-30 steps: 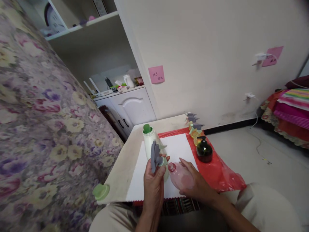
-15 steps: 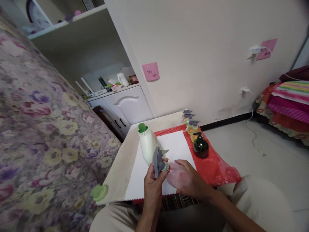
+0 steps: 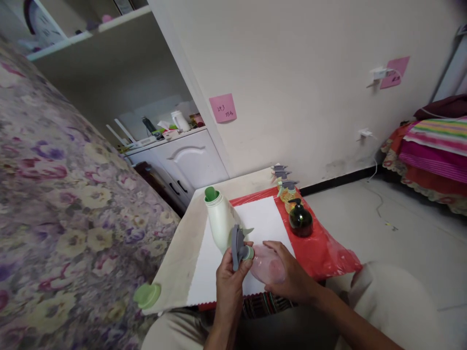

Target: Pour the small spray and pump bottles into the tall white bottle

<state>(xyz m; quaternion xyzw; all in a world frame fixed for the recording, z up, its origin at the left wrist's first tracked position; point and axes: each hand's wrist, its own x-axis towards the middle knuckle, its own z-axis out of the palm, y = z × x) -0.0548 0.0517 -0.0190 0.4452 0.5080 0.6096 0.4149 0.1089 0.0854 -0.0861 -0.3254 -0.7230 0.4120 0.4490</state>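
Pinched in the fingers of my left hand [image 3: 229, 279] is a grey trigger sprayer head [image 3: 238, 247] with a pale green collar. My right hand [image 3: 294, 278] is wrapped round the side of a clear pink spray bottle [image 3: 267, 265], which lies tilted sideways with its neck toward the left. The collar sits at the bottle's neck; whether it is threaded on I cannot tell. Just behind the sprayer stands a pale green-white detergent bottle [image 3: 220, 221], its mouth uncapped and showing a green pour spout [image 3: 210, 194].
A white sheet [image 3: 260, 216] and red plastic [image 3: 328, 253] cover part of the table. At right stand a dark green pump bottle [image 3: 301, 222] and several spray bottles [image 3: 290, 200]. A green cap [image 3: 147, 295] lies at the left front corner, beside the floral curtain [image 3: 87, 233].
The whole view has shifted slightly, so most things appear a little farther left. Both hands keep their grips on the sprayer head and the pink bottle.
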